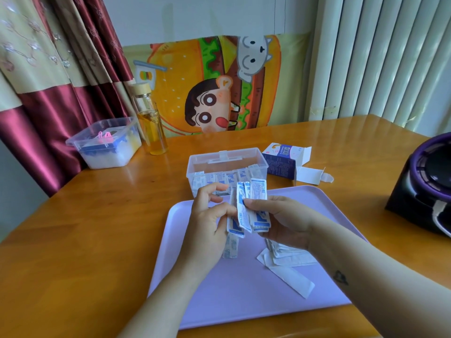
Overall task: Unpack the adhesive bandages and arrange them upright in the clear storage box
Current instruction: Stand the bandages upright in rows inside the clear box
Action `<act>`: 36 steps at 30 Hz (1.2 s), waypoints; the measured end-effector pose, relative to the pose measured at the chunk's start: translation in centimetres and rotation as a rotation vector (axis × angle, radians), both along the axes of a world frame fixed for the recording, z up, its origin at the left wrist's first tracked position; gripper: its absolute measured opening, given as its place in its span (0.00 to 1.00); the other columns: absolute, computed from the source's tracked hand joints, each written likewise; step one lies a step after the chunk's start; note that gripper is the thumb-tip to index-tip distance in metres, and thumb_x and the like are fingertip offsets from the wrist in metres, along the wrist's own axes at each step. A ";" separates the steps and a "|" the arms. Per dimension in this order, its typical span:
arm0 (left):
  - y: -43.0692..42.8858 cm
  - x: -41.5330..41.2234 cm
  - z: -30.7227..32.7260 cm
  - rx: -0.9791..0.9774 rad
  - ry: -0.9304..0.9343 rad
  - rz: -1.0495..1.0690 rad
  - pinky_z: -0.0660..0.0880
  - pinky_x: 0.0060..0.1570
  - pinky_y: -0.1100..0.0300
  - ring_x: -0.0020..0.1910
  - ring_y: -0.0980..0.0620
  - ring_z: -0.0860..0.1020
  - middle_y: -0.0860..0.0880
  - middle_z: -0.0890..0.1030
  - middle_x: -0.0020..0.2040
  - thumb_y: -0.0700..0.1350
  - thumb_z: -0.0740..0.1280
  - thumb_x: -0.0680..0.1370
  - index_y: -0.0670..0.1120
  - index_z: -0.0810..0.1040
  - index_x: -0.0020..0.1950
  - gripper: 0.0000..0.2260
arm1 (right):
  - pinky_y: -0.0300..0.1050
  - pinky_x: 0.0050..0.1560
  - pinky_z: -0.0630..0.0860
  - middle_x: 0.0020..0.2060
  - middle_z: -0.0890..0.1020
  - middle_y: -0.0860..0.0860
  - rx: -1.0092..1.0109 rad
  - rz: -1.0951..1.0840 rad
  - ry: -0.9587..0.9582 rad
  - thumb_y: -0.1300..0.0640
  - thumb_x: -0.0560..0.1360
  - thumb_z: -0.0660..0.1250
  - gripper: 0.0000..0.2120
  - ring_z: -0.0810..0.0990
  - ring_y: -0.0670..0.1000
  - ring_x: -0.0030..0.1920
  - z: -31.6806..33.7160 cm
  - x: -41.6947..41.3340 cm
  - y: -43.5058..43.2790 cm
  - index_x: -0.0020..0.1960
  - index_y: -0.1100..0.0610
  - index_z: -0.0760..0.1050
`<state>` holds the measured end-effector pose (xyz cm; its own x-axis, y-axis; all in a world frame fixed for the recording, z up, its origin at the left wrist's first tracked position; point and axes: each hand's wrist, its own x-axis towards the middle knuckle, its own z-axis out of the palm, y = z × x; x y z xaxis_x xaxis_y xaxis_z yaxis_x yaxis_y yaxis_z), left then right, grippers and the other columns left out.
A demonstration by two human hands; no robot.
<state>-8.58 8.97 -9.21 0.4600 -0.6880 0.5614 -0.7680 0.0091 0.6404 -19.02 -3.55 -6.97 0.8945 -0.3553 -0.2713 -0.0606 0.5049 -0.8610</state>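
Above the lilac tray [244, 298], my right hand [285, 220] grips a fanned bundle of blue-and-white wrapped bandages [253, 208], thumb on top. My left hand [210, 215] pinches one strip [233, 230] at the bundle's left side, and that strip hangs down from it. Just beyond the hands the clear storage box [224, 162] stands open, with several bandages upright along its front wall. More bandages [285, 254] lie in a loose heap on the tray under my right wrist. The opened blue bandage carton [283, 159] lies to the right of the box.
A wooden table [85, 228] carries everything. At the back left stand a second lidded clear box [105, 145] with blue and white contents and a glass bottle [150, 123] of yellow liquid. A dark purple-rimmed device [424, 186] sits at the right edge.
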 end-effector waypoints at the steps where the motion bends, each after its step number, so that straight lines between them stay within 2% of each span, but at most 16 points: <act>1: 0.0 -0.1 0.0 -0.016 0.091 -0.024 0.71 0.50 0.76 0.58 0.62 0.70 0.64 0.68 0.59 0.31 0.65 0.75 0.55 0.78 0.38 0.17 | 0.41 0.45 0.75 0.42 0.84 0.55 -0.012 -0.006 -0.020 0.63 0.75 0.64 0.09 0.82 0.50 0.41 0.1 0.0 0.0 0.54 0.62 0.78; 3: 0.2 -0.5 0.5 -0.126 0.511 -0.109 0.76 0.49 0.67 0.59 0.58 0.76 0.58 0.75 0.60 0.34 0.60 0.77 0.53 0.79 0.45 0.14 | 0.39 0.38 0.79 0.41 0.85 0.55 -0.044 -0.031 -0.062 0.65 0.76 0.63 0.08 0.83 0.49 0.38 0.2 -0.1 0.0 0.53 0.64 0.78; 4: 0.2 -0.6 0.8 -0.179 0.780 -0.170 0.77 0.47 0.62 0.57 0.55 0.78 0.55 0.77 0.60 0.39 0.60 0.76 0.52 0.78 0.51 0.12 | 0.41 0.38 0.80 0.42 0.85 0.56 -0.084 -0.040 -0.069 0.65 0.76 0.63 0.08 0.84 0.50 0.40 0.2 -0.1 0.1 0.53 0.64 0.78; 6: 0.2 -0.7 1.3 -0.162 1.208 -0.312 0.79 0.49 0.52 0.57 0.50 0.79 0.49 0.79 0.62 0.48 0.61 0.78 0.52 0.74 0.63 0.14 | 0.46 0.45 0.81 0.47 0.84 0.59 -0.203 -0.045 -0.059 0.65 0.75 0.65 0.09 0.84 0.55 0.46 0.0 0.1 0.2 0.54 0.65 0.78; 8: 0.1 -1.3 1.7 -0.036 1.375 -0.419 0.78 0.53 0.48 0.56 0.46 0.81 0.46 0.81 0.59 0.52 0.55 0.81 0.52 0.74 0.63 0.14 | 0.50 0.50 0.80 0.48 0.84 0.60 -0.342 -0.046 -0.030 0.64 0.74 0.67 0.10 0.83 0.57 0.49 -0.3 0.4 0.6 0.54 0.65 0.79; 11: -0.5 -2.1 0.9 -0.070 1.493 -0.378 0.80 0.48 0.52 0.48 0.46 0.83 0.44 0.84 0.51 0.47 0.53 0.82 0.50 0.77 0.55 0.13 | 0.50 0.51 0.80 0.44 0.86 0.53 -0.605 -0.110 0.044 0.61 0.71 0.72 0.08 0.84 0.52 0.47 -0.5 0.7 1.1 0.50 0.59 0.82; 13: -0.8 -2.2 0.5 -0.140 1.556 -0.351 0.80 0.45 0.53 0.46 0.46 0.83 0.43 0.85 0.49 0.45 0.52 0.83 0.47 0.78 0.52 0.15 | 0.50 0.51 0.81 0.42 0.86 0.52 -0.672 -0.167 0.088 0.61 0.70 0.73 0.08 0.85 0.50 0.44 -0.8 0.6 0.8 0.49 0.57 0.83; 15: -1.0 -2.0 0.0 -0.150 1.577 -0.327 0.80 0.46 0.52 0.45 0.45 0.83 0.43 0.85 0.48 0.45 0.52 0.83 0.46 0.79 0.51 0.16 | 0.51 0.52 0.80 0.43 0.86 0.53 -0.622 -0.171 0.107 0.62 0.69 0.74 0.08 0.85 0.52 0.45 -1.0 0.4 0.5 0.48 0.57 0.83; 18: -1.0 -2.0 -0.3 -0.127 1.628 -0.285 0.77 0.52 0.51 0.53 0.43 0.81 0.41 0.83 0.52 0.44 0.53 0.83 0.44 0.78 0.56 0.14 | 0.51 0.53 0.79 0.46 0.85 0.57 -0.487 -0.130 0.114 0.64 0.67 0.74 0.11 0.84 0.55 0.48 -1.1 -0.1 0.2 0.49 0.60 0.81; 21: -0.9 -2.1 0.1 -0.113 1.715 -0.320 0.73 0.58 0.49 0.57 0.42 0.79 0.39 0.82 0.55 0.47 0.54 0.82 0.42 0.78 0.56 0.16 | 0.51 0.54 0.79 0.46 0.85 0.58 -0.430 -0.102 0.139 0.64 0.67 0.74 0.12 0.84 0.57 0.49 -1.3 -0.2 0.0 0.50 0.63 0.81; 26: -1.2 -1.8 -0.3 -0.123 1.714 -0.281 0.72 0.57 0.55 0.61 0.43 0.77 0.40 0.82 0.56 0.44 0.57 0.81 0.41 0.79 0.57 0.13 | 0.46 0.49 0.80 0.48 0.84 0.60 -0.311 -0.004 0.128 0.65 0.68 0.71 0.15 0.83 0.56 0.49 -0.6 -0.2 -0.3 0.54 0.67 0.78; 28: -1.2 -1.8 -0.3 -0.133 1.709 -0.281 0.72 0.55 0.55 0.59 0.44 0.78 0.41 0.82 0.55 0.46 0.56 0.82 0.42 0.79 0.57 0.15 | 0.47 0.52 0.79 0.49 0.84 0.61 -0.289 0.025 0.129 0.65 0.68 0.71 0.15 0.83 0.57 0.50 -0.6 0.0 -0.4 0.54 0.68 0.78; 32: -1.3 -2.4 -0.2 -0.079 1.738 -0.381 0.76 0.50 0.50 0.49 0.42 0.82 0.39 0.83 0.52 0.56 0.51 0.81 0.42 0.79 0.59 0.23 | 0.53 0.56 0.78 0.44 0.85 0.58 -0.522 -0.015 0.240 0.63 0.69 0.74 0.09 0.84 0.56 0.47 -1.4 0.2 0.3 0.48 0.63 0.82; 36: -1.3 -2.7 -0.7 -0.060 1.751 -0.395 0.73 0.58 0.46 0.46 0.41 0.83 0.38 0.83 0.50 0.57 0.54 0.80 0.43 0.81 0.54 0.23 | 0.52 0.52 0.80 0.39 0.86 0.54 -0.686 -0.051 0.303 0.58 0.65 0.78 0.11 0.85 0.54 0.42 -1.6 -0.2 0.7 0.45 0.60 0.83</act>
